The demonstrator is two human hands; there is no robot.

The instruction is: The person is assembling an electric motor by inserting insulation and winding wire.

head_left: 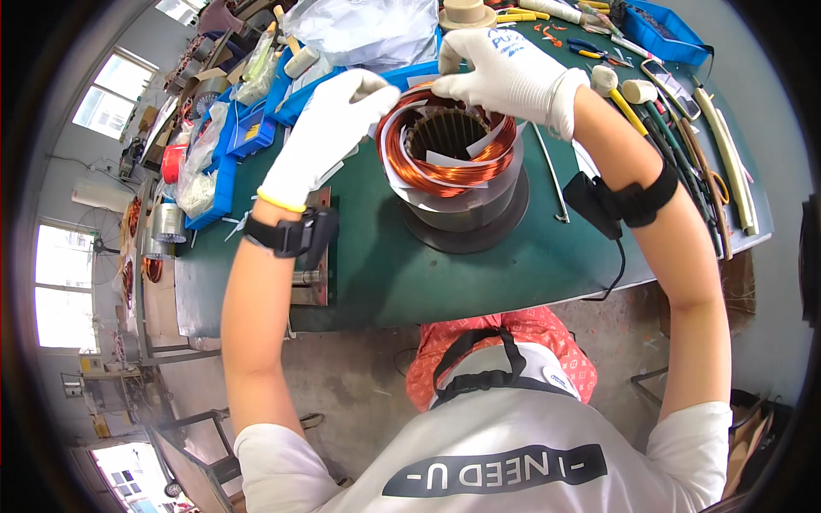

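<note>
From the head camera, two hands in white gloves work on a round metal motor part (pixel 462 192) with shiny copper wire (pixel 445 167) wound around its top. The motor part stands on a dark round stand (pixel 466 235) in the middle of the green bench (pixel 368 265). The left hand (pixel 329 128) rests on the left edge of the wire ring, its fingers bent and pressing there. The right hand (pixel 505 73) is at the far edge, its fingers pinched on a white paper strip (pixel 428 81) sticking out of the wire. Blue trays (pixel 244 137) sit on the left. Hand tools (pixel 684 145) lie on the right. A thin metal rod (pixel 547 171) lies just beside the motor part.
</note>
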